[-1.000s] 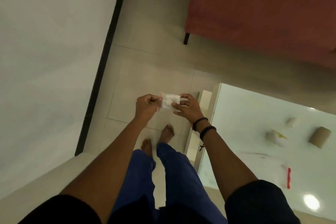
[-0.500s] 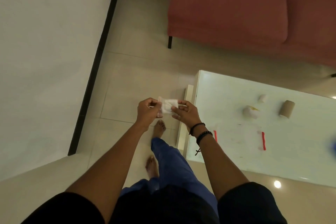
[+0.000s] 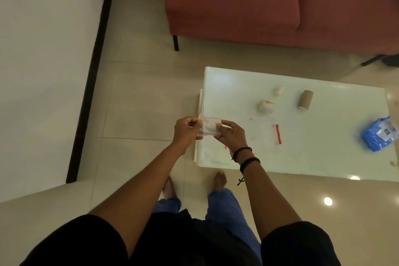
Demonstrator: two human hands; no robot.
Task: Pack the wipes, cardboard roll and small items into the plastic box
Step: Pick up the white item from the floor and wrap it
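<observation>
Glossy white table [image 3: 302,157] is waiting beside them; left hand [image 3: 186,130] and right hand [image 3: 231,136] are each pinching 1 small white packet [image 3: 209,128], seemingly folding it for packing.

No text, brand or number can be read anywhere; only a dark label patch is seen on the blue wipes pack [image 3: 379,135] at the table's [image 3: 323,157] right end, too blurred to be read.
</observation>
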